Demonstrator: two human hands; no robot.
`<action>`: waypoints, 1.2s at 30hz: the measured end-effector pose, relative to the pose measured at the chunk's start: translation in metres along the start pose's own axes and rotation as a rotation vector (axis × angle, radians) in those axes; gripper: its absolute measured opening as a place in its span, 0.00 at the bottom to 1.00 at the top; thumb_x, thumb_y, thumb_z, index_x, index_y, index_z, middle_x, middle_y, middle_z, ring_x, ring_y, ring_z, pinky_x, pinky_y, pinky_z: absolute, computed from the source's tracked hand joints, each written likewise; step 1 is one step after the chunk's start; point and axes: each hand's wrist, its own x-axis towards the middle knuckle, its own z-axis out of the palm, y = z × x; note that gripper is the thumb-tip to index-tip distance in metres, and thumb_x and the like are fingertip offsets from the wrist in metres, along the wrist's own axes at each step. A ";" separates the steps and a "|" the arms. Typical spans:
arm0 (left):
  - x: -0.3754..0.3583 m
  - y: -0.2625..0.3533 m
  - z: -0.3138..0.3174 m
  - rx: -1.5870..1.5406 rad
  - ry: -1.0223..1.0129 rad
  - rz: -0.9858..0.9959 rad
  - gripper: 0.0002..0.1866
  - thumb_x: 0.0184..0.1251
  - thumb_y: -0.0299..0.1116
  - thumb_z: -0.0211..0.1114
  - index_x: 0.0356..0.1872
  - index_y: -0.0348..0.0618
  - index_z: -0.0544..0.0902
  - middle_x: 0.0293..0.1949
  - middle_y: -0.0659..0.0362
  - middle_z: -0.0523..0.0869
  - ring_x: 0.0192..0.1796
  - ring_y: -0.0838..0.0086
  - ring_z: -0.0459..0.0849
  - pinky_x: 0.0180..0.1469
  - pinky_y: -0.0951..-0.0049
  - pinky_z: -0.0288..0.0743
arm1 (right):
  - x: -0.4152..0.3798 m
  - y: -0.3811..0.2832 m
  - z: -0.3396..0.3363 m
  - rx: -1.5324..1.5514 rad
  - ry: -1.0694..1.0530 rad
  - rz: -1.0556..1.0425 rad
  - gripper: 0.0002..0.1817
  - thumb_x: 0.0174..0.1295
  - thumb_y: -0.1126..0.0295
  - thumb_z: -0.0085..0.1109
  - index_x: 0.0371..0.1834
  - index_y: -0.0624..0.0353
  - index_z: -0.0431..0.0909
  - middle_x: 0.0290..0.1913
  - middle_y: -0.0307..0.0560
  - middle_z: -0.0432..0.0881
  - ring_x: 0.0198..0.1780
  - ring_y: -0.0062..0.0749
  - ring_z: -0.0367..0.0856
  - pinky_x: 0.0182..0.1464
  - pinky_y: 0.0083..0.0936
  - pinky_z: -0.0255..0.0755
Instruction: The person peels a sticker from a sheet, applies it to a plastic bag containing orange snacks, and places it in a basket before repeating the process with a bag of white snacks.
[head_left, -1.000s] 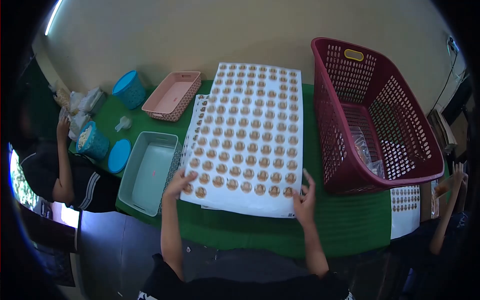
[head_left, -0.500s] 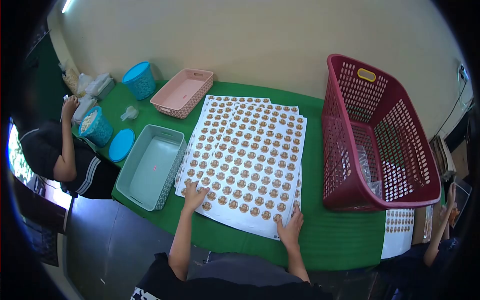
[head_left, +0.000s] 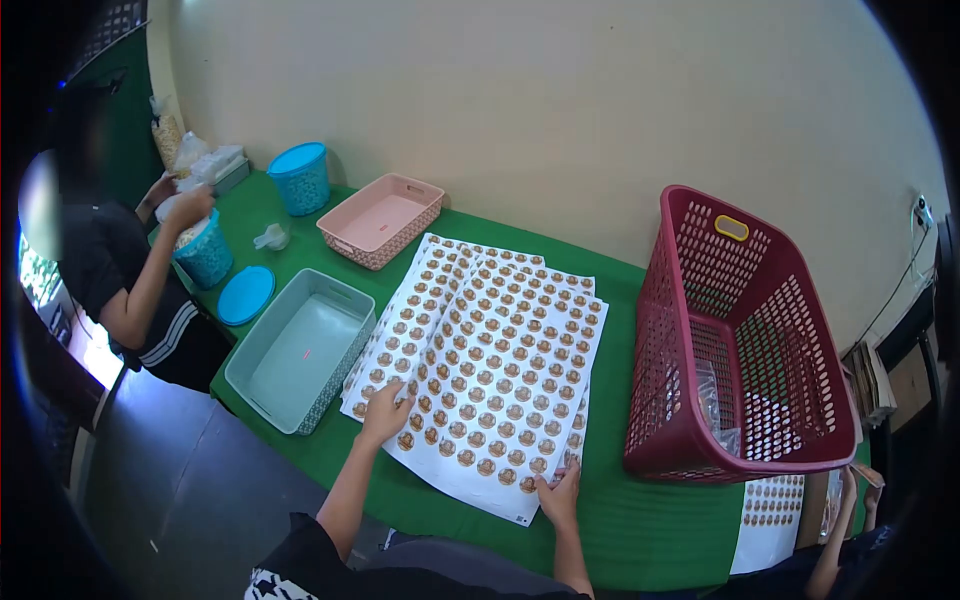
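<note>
Large white sheets printed with rows of round brown labels lie in an overlapping stack in front of me. The top label sheet [head_left: 500, 375] bows up along its left side. My left hand [head_left: 384, 414] is closed on that sheet's near left edge, with the thumb toward the right. At the near right corner, my right hand [head_left: 560, 492] pinches the same sheet, thumb on top and the other fingers partly hidden. More of the lower label sheets [head_left: 385, 350] shows at the left, flat on the green tablecloth [head_left: 650, 540].
Left of the sheets are a grey-green basket [head_left: 300, 355], a pink basket [head_left: 380, 225], a blue lid [head_left: 246, 295] and blue tubs [head_left: 299, 180]. A tall maroon laundry basket [head_left: 740, 340] holding clear plastic stands right. People work at both ends, one at an open tub [head_left: 205, 255].
The top sheet's left side has risen into a curve, and my left hand has gone from lying on it to gripping its edge. The left person's hands moved over the tub. The view shifted.
</note>
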 end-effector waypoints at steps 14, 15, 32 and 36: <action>-0.035 -0.038 -0.025 -0.161 0.286 -0.133 0.16 0.46 0.32 0.62 0.38 0.38 0.74 0.37 0.51 0.72 0.35 0.65 0.74 0.36 0.71 0.69 | 0.003 -0.015 -0.005 0.168 0.119 -0.057 0.33 0.45 0.79 0.54 0.55 0.61 0.50 0.42 0.49 0.64 0.34 0.27 0.66 0.34 0.21 0.66; -0.028 -0.050 -0.035 -0.086 0.416 -0.094 0.14 0.46 0.31 0.63 0.36 0.38 0.74 0.38 0.52 0.72 0.34 0.69 0.74 0.34 0.74 0.69 | 0.001 -0.014 -0.004 0.167 0.092 -0.070 0.33 0.45 0.79 0.54 0.55 0.61 0.50 0.42 0.49 0.64 0.34 0.27 0.66 0.34 0.21 0.66; 0.070 -0.177 -0.069 -2.020 0.630 -0.765 0.33 0.49 0.43 0.54 0.58 0.47 0.55 0.61 0.54 0.50 0.61 0.63 0.51 0.57 0.52 0.45 | -0.007 0.008 0.000 0.191 0.124 -0.100 0.34 0.43 0.81 0.54 0.55 0.65 0.49 0.40 0.48 0.63 0.34 0.26 0.65 0.36 0.20 0.64; 0.088 -0.183 -0.062 -2.166 0.809 -0.961 0.33 0.50 0.48 0.52 0.58 0.48 0.56 0.58 0.58 0.57 0.61 0.64 0.52 0.56 0.54 0.46 | -0.010 0.004 -0.003 0.168 0.122 -0.113 0.34 0.43 0.80 0.54 0.55 0.66 0.49 0.40 0.48 0.63 0.35 0.27 0.65 0.37 0.21 0.64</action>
